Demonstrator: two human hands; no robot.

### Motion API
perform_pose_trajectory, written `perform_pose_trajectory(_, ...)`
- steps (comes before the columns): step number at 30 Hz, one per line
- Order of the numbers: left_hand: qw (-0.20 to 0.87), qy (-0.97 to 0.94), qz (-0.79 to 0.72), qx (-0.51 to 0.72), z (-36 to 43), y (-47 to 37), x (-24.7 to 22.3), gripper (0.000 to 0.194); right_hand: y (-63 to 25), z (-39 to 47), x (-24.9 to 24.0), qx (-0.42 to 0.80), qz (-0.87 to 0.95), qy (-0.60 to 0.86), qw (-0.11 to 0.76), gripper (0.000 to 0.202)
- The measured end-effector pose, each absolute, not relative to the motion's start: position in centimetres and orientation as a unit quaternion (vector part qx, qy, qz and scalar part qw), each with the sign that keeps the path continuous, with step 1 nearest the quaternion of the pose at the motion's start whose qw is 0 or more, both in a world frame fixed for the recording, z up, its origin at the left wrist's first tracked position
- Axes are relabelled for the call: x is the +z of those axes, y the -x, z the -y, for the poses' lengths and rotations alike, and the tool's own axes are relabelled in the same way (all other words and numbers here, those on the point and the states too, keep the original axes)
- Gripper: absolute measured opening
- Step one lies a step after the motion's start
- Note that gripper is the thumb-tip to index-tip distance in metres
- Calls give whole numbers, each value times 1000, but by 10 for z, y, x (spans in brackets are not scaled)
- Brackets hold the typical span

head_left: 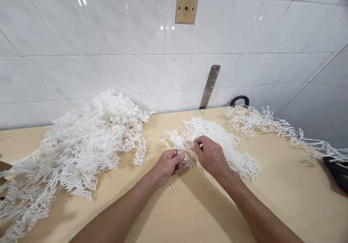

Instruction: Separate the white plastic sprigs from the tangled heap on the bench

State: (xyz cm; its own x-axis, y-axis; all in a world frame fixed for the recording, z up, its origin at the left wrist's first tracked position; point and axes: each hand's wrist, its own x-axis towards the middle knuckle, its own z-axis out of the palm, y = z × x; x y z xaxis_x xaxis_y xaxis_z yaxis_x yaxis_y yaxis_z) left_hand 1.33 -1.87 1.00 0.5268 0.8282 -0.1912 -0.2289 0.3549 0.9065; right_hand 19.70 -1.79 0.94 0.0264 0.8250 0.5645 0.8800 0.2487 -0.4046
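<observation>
My left hand (166,166) is closed, thumb against fingers, on a white branched plastic sprig (177,140) whose thin tips stick out above and beside the fingers. Just to the right, my right hand (211,155) is curled in a pinch; what lies between its fingertips, if anything, is hidden. It hovers over the near edge of a pile of short thin white pieces (217,132). A few loose white pieces (174,188) lie on the table below my left hand.
A large heap of feathery white sprigs (89,145) covers the left of the table (168,221). Bare white branching stems (252,121) trail along the right. Behind are a black ring-shaped handle (239,99), a metal strip (210,87) and a tiled wall. A black object (337,172) sits far right.
</observation>
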Motion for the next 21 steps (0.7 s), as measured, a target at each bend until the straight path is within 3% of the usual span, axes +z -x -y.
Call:
perform_pose_trajectory(4, 763, -419, -320, 376, 15, -15, 7, 43, -208, 20, 18, -49, 667, 634, 387, 12)
perform_pose_trajectory(11, 747, -406, -335, 406, 13, -18, 4, 39, -180, 35, 27, 118, 730, 542, 400, 14)
perform_pose_trajectory(21, 716, -426, -373, 408, 17, -23, 7, 44, -172, 38, 19, 78, 739, 568, 355, 19)
